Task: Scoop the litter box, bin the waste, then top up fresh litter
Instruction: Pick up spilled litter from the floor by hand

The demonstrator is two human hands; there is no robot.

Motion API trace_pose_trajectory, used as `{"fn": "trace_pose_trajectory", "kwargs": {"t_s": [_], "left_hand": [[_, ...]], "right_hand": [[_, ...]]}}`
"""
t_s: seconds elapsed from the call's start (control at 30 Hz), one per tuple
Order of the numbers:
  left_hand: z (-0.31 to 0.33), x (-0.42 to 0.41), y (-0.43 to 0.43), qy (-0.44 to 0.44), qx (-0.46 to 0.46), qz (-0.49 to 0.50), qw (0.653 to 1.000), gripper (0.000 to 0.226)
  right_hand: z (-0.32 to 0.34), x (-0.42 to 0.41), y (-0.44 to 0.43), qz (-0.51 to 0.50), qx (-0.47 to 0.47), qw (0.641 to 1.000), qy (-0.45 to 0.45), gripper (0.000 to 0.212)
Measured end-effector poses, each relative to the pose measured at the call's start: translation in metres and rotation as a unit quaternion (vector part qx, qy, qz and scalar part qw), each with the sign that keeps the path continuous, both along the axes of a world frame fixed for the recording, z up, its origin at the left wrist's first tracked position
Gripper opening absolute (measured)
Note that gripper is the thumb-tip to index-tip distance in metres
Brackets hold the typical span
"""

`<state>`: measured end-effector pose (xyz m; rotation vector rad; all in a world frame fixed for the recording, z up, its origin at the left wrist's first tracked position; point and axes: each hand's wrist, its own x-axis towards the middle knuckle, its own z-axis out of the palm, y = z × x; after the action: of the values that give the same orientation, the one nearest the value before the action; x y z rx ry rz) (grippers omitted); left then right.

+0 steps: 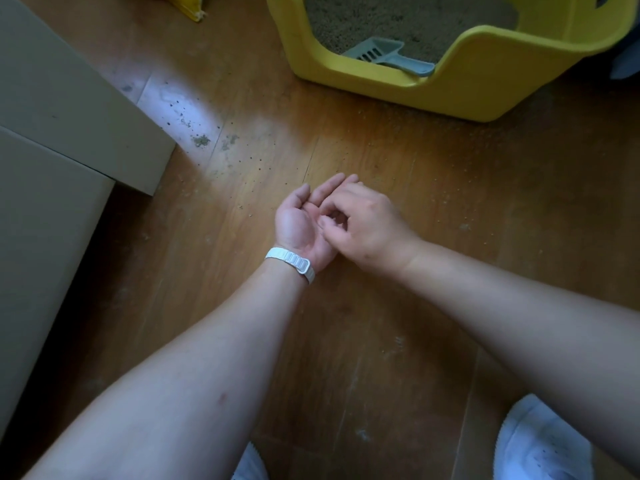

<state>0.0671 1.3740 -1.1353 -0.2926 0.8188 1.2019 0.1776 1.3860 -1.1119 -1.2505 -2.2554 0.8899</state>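
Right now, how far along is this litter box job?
Hard to call anything finished. The scoop lies in the yellow litter box on the litter, in neither hand. In hand: the right hand picks at the upturned palm of the left hand; I cannot see anything held. Crumbs lie scattered on the wooden floor. No bin shows, so binning and topping up look left.

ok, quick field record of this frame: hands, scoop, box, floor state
left hand: palm up, open, white band on wrist
right hand: fingertips pinched over the left palm; whether it holds anything cannot be told
scoop: grey-blue, slotted, lying on the litter inside the box, untouched
litter box: yellow, open top, litter inside
floor: wood, scattered litter grains and dust patches
yellow bag: only a corner shows at the top edge
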Motion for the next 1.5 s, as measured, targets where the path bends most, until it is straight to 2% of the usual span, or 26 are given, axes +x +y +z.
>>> {"fn": "trace_pose_trajectory", "kwargs": {"t_s": [0.37, 0.47, 0.6, 0.73, 1.03, 1.5], "left_hand": [[0.004, -0.006, -0.006, -0.01, -0.005, 0.013, 1.0, 0.048], [0.005, -0.01, -0.007, 0.018, -0.019, 0.007, 1.0, 0.049], [0.006, -0.012, -0.009, 0.035, -0.037, 0.012, 0.999, 0.05], [0.003, -0.01, -0.009, 0.038, -0.048, 0.018, 0.998, 0.05], [-0.001, -0.007, -0.008, 0.039, -0.056, 0.021, 0.997, 0.05], [-0.005, -0.006, -0.005, 0.042, -0.054, 0.021, 0.997, 0.05]], "right_hand": [[0.001, 0.02, 0.006, 0.008, 0.032, 0.999, 0.005, 0.017], [-0.004, 0.047, 0.022, -0.033, 0.033, 0.997, -0.06, 0.02], [-0.021, 0.079, 0.028, -0.032, -0.071, 0.978, -0.194, 0.027], [-0.032, 0.086, 0.025, -0.004, -0.112, 0.967, -0.228, 0.026], [-0.049, 0.061, 0.029, -0.023, -0.092, 0.973, -0.21, 0.022], [-0.045, 0.046, 0.036, 0.017, -0.04, 0.952, -0.302, 0.02]]}}
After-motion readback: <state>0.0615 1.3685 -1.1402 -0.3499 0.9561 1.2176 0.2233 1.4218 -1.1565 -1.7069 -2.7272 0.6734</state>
